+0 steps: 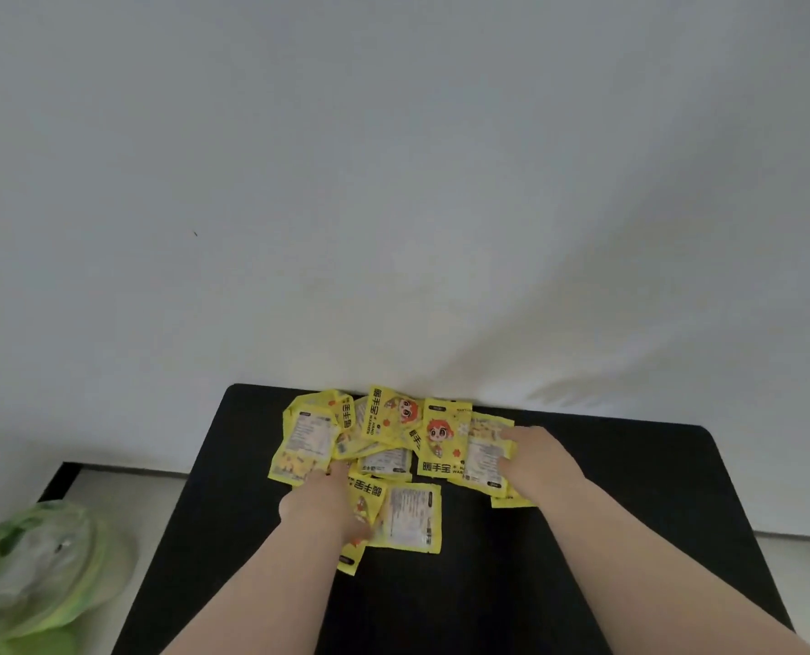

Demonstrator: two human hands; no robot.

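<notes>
Several yellow hand-warmer packets [396, 446] lie in a loose overlapping pile at the far middle of a black table [606, 489]; some show a cartoon figure, others printed text. My left hand [320, 503] lies on the near left of the pile, over a yellow packet [370, 501] whose end sticks out below my wrist. Its fingers are blurred, so a grip is not clear. My right hand [533, 453] rests on a text-side packet [486, 453] at the right end of the pile, fingers laid across it.
A white wall rises directly behind the table's far edge. On the pale floor at the lower left sits a green and clear plastic bag [39, 574]. The table's left and right edges drop to the floor.
</notes>
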